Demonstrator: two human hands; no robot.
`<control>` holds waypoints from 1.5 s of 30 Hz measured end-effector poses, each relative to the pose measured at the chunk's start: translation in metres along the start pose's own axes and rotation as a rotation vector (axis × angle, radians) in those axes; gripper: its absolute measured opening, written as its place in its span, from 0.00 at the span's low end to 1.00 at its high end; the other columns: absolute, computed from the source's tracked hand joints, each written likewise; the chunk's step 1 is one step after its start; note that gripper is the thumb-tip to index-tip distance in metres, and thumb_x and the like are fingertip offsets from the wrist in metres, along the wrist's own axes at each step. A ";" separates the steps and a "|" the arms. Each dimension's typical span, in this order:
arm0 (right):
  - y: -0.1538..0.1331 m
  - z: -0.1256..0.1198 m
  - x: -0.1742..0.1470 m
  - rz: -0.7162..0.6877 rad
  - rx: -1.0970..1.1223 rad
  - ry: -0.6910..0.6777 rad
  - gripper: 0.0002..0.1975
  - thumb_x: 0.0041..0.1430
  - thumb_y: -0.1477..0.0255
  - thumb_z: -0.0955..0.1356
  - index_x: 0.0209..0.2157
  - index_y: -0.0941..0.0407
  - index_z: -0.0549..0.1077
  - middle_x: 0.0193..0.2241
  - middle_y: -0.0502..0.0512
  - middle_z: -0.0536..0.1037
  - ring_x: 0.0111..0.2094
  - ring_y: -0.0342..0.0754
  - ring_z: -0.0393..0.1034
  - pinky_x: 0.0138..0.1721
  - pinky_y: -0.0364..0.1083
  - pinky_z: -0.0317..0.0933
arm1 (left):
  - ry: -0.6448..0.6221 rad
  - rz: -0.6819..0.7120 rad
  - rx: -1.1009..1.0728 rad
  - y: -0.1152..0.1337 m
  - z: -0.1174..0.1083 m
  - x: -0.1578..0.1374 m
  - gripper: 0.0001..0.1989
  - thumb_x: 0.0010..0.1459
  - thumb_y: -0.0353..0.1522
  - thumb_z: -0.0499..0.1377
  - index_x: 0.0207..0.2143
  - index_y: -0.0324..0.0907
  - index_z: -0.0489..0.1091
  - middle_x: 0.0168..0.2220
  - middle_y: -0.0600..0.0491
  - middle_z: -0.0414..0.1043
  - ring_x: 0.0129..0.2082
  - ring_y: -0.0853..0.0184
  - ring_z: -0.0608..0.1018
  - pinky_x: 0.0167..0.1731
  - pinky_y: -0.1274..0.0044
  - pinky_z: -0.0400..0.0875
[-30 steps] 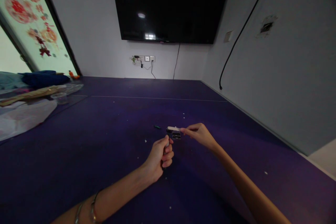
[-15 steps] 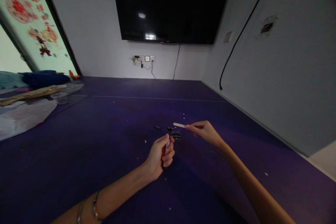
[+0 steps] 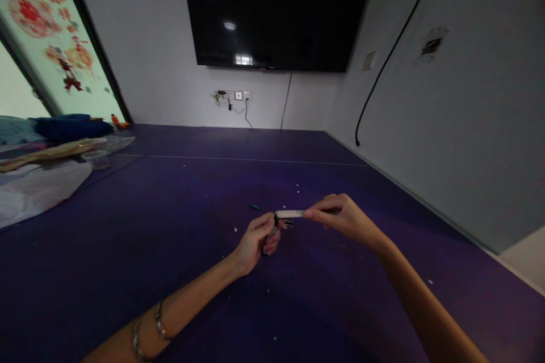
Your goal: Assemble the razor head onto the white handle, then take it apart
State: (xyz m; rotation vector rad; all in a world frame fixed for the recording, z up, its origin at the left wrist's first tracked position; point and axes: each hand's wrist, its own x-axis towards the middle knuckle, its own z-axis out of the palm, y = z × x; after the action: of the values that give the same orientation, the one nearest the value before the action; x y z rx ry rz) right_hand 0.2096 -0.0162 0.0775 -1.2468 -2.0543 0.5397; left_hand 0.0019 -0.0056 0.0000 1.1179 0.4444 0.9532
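Observation:
My left hand (image 3: 258, 241) is closed around a slim black-and-grey tool (image 3: 271, 237), its kind not clear, with a dark end near the thumb. Between thumb and fingers, my right hand (image 3: 338, 214) pinches a flat white stick (image 3: 291, 214). The stick's left end meets the tool's dark upper end; whether they touch I cannot tell. Behind my left fingertips, a small dark object with silvery parts (image 3: 289, 222) lies on the purple surface (image 3: 179, 272), partly hidden. A thin green piece (image 3: 254, 207) lies just beyond my left hand.
White scraps (image 3: 235, 229) are scattered over the surface. Plastic bags (image 3: 46, 187) and dark blue cloth (image 3: 72, 127) are heaped at the left. A television (image 3: 281, 11) hangs on the back wall, above sockets (image 3: 238, 95) with cords. A black cable (image 3: 383, 68) runs down the right wall.
My right hand has lowered the white stick, bringing its end to the tool's dark end. My left hand has shifted slightly up and left, and the tool's upper end now shows.

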 end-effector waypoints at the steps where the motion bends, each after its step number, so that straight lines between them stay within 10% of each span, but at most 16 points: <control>1: -0.002 0.000 0.000 -0.007 -0.007 0.022 0.21 0.53 0.56 0.65 0.27 0.58 0.80 0.15 0.52 0.71 0.19 0.41 0.60 0.21 0.41 0.52 | -0.011 -0.002 0.004 -0.001 0.000 0.000 0.13 0.57 0.40 0.54 0.32 0.38 0.66 0.18 0.60 0.52 0.14 0.78 0.53 0.16 0.81 0.48; 38: 0.009 -0.003 0.000 0.050 0.097 -0.094 0.20 0.51 0.56 0.66 0.26 0.59 0.78 0.16 0.50 0.68 0.18 0.40 0.58 0.19 0.41 0.50 | 0.008 0.013 -0.148 0.004 -0.005 0.004 0.11 0.56 0.38 0.54 0.31 0.38 0.65 0.16 0.60 0.53 0.13 0.78 0.53 0.14 0.83 0.50; 45: 0.020 0.001 0.008 0.160 0.258 0.146 0.24 0.54 0.56 0.62 0.42 0.60 0.75 0.20 0.52 0.72 0.19 0.41 0.61 0.20 0.41 0.54 | 0.039 0.107 -0.166 0.027 -0.014 0.008 0.10 0.55 0.37 0.56 0.32 0.38 0.66 0.17 0.60 0.53 0.13 0.78 0.55 0.14 0.83 0.50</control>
State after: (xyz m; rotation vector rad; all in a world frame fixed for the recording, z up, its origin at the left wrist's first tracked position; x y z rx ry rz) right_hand 0.2192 0.0003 0.0667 -1.2612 -1.7138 0.7397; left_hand -0.0150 0.0122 0.0194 0.9813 0.3331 1.0867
